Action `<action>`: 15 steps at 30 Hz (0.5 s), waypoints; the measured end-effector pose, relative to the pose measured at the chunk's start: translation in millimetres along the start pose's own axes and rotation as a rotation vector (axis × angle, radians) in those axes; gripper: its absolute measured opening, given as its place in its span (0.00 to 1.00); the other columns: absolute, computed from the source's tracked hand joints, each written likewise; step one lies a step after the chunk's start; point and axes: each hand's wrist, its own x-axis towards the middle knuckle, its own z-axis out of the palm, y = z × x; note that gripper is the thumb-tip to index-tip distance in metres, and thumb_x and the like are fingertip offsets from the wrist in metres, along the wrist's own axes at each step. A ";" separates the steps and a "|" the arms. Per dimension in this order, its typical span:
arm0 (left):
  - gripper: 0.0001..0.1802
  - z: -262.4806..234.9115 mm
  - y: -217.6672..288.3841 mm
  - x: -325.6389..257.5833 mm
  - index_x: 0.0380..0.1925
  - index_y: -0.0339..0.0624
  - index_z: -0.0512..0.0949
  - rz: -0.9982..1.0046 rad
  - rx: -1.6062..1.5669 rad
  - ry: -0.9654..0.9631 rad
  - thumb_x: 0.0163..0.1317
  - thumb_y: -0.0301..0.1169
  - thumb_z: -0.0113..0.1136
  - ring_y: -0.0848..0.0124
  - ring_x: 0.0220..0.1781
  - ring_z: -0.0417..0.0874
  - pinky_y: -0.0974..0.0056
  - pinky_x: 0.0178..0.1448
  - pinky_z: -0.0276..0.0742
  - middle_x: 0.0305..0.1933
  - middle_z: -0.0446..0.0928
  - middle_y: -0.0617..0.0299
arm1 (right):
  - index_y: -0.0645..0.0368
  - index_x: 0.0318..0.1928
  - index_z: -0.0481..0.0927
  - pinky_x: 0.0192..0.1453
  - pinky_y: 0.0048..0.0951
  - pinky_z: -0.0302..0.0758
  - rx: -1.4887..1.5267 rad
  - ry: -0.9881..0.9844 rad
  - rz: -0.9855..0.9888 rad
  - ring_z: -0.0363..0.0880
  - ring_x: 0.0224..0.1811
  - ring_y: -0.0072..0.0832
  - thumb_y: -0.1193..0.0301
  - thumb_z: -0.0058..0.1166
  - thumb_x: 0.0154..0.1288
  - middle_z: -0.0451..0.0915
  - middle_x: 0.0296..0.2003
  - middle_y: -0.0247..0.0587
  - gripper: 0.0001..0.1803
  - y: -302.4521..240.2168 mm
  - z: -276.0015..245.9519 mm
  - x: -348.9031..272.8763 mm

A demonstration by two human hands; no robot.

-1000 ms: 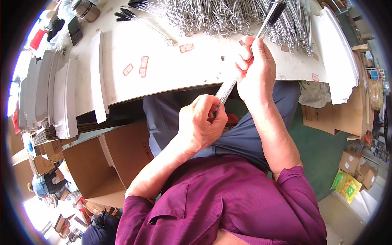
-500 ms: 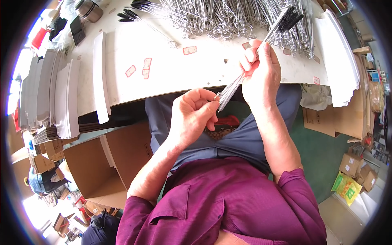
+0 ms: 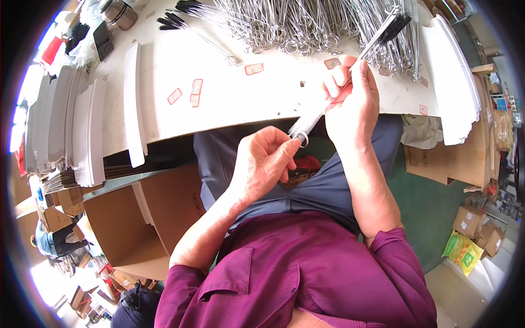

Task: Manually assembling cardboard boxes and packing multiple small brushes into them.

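Observation:
A small set of wire-handled brushes slants over the table's front edge, black bristle heads (image 3: 392, 28) up at the right, a spiral section and rings at the lower end. My right hand (image 3: 355, 112) is closed around the handles midway. With thumb and fingers, my left hand (image 3: 263, 161) pinches the lower end, where a metal ring (image 3: 303, 140) sticks out past the fingertips. How many brushes are held I cannot tell. Just beyond my hands, a big heap of similar metal brushes (image 3: 290, 27) lies on the table with rings facing me.
Separate black-tipped brushes (image 3: 205, 38) lie left of the heap. White folded card strips (image 3: 134, 104) stand on the table's left side; a white stack (image 3: 451, 82) hangs over its right edge. A steel flask (image 3: 119, 15) is far left. An open cardboard box (image 3: 128, 224) sits below left.
My left hand has moved slightly right and down at the handle ends, and a ring now shows beyond its fingertips. My right hand has shifted a little right with the brushes.

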 end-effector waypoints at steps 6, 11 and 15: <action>0.20 15.6 -14.4 -0.8 0.48 0.32 0.82 -0.215 -0.517 -0.205 0.75 0.41 0.61 0.66 0.23 0.85 0.65 0.30 0.83 0.31 0.85 0.49 | 0.58 0.49 0.77 0.37 0.32 0.66 0.020 -0.058 -0.070 0.63 0.29 0.25 0.58 0.41 0.85 0.66 0.28 0.31 0.18 -12.8 3.1 4.2; 0.18 22.2 -16.2 5.5 0.54 0.36 0.81 -0.129 -0.937 -0.191 0.75 0.38 0.59 0.63 0.31 0.87 0.57 0.42 0.84 0.38 0.86 0.49 | 0.56 0.49 0.75 0.41 0.35 0.67 0.080 -0.040 -0.094 0.65 0.30 0.26 0.56 0.39 0.86 0.69 0.30 0.32 0.18 -14.9 0.7 5.0; 0.16 21.6 -13.1 6.3 0.54 0.37 0.80 -0.129 -1.108 -0.240 0.76 0.37 0.58 0.61 0.34 0.86 0.54 0.49 0.83 0.39 0.86 0.50 | 0.55 0.48 0.77 0.43 0.36 0.67 0.129 -0.103 -0.094 0.63 0.31 0.26 0.55 0.40 0.85 0.68 0.31 0.31 0.18 -15.6 -10.4 10.6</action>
